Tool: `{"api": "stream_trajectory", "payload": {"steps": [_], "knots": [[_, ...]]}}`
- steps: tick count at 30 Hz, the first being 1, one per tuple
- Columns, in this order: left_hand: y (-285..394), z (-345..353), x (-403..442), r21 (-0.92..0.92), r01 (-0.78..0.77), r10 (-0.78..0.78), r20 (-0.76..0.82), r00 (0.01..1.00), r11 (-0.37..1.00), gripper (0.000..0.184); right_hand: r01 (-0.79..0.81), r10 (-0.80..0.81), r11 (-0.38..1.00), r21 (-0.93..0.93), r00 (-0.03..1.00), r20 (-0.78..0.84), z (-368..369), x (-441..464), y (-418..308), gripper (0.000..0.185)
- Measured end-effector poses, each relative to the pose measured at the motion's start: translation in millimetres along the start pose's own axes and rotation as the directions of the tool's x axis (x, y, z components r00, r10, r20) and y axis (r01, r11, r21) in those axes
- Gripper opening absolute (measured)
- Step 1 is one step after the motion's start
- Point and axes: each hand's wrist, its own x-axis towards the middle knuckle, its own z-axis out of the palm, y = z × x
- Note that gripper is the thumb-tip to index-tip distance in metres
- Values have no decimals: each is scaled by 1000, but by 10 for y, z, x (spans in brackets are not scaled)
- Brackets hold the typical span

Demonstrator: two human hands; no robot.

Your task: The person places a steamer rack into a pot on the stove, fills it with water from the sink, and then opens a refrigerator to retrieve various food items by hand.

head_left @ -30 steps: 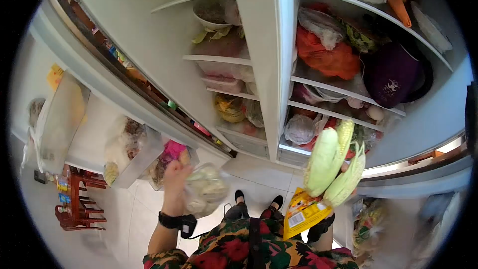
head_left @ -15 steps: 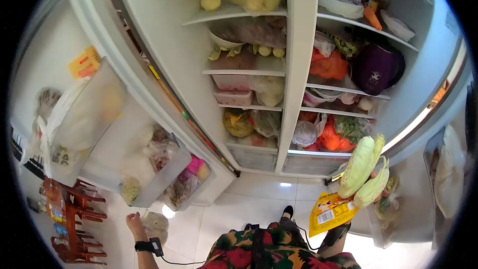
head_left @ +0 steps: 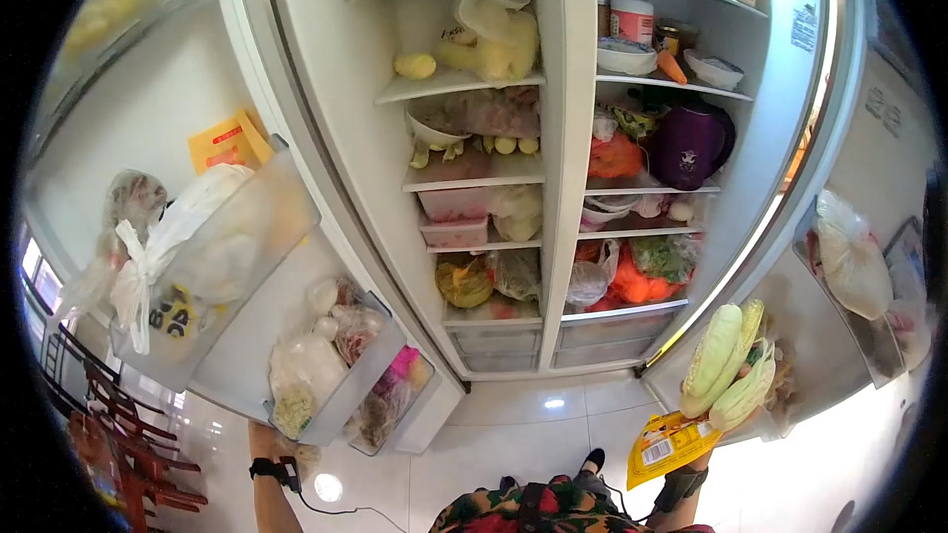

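My right hand [head_left: 703,458] is closed around several ears of corn [head_left: 713,360] in pale green husks and a yellow packet [head_left: 668,446] with a barcode. They stand in front of the open right fridge door. At lower left, my left hand [head_left: 261,436] is beside the bottom of the left door's shelf bin [head_left: 341,403]; its fingers are mostly hidden there. Just right of that hand a beige bag [head_left: 302,456] shows in part, and whether the hand touches it is unclear.
The two-door fridge stands open, its shelves [head_left: 474,183] filled with bagged food, bowls and a purple jug [head_left: 688,146]. On the left door, a bin holds a white bag [head_left: 212,207] and an orange packet [head_left: 225,143]. Dark red wooden chairs [head_left: 138,454] stand at lower left.
The view has tilted upward, showing more upper shelves. My left hand has gone partly out of sight by the left door bin. My right hand keeps the corn and packet.
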Motion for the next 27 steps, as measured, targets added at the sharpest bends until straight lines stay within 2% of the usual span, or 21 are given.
{"api": "stream_trajectory", "payload": {"steps": [1,4,5,7,8,9,10,11,12,13,14,16,18,19,20,21,22,24,26,27], "knots": [[-65,10,9,-109,29,-32,-22,999,994,31,26,-26,1000,4,999,29,-38,-22,5,41],[-93,62,24,-441,88,-138,-81,987,893,33,13,-18,998,-67,997,-77,308,-3,-91,37],[-97,56,0,-451,80,-132,-85,988,889,33,1,-7,998,-57,996,-94,270,-25,-110,37],[143,15,-192,-23,148,-148,-4,989,989,31,-3,-1,999,-40,995,-96,263,15,-126,38],[208,11,-240,202,159,-168,32,985,966,30,-7,5,1000,-25,996,-94,254,25,-127,39],[-229,-36,-175,345,-167,139,105,985,924,25,0,-1,1000,-10,996,-93,243,41,-133,39],[-670,-85,-110,470,-458,432,168,886,755,21,9,-8,1000,3,996,-86,241,65,-137,39],[-366,44,-245,352,-150,129,80,988,924,14,20,-19,1000,15,997,-80,261,143,-151,40],[39,201,-407,201,187,-199,41,979,961,11,35,-33,999,27,997,-73,271,229,-174,40],[377,346,-538,75,226,-233,113,966,971,11,61,-58,997,41,996,-63,291,327,-205,41],[195,415,-521,50,182,-187,149,971,982,11,86,-83,994,65,995,-49,316,445,-237,41],[447,675,-608,-19,315,-305,198,931,949,10,143,-141,983,113,990,-20,315,611,-327,42],[574,782,-1110,-255,263,-190,279,941,930,12,165,-167,973,160,986,-6,174,416,-430,43],[813,802,-1256,145,194,-233,338,912,970,16,161,-161,974,159,987,-8,104,304,-471,43],[1011,945,-1250,294,291,-386,354,852,911,17,147,-148,977,157,989,-8,89,283,-477,44],[1027,1046,-1322,68,251,-257,403,878,966,17,129,-129,979,158,992,-10,15,168,-500,44],[1277,1175,-1368,70,120,-138,410,902,990,12,113,-112,981,158,994,-14,-18,147,-521,44],[1616,1352,-1417,-54,146,-106,451,886,988,13,103,-98,983,152,994,-37,-99,-20,-526,45],[1786,1461,-1448,-47,176,-128,507,853,983,16,104,-98,983,150,994,-53,-170,-108,-573,46],[1800,1545,-1444,-87,128,-61,544,837,988,20,104,-96,983,152,993,-62,-214,-135,-587,46]]}}
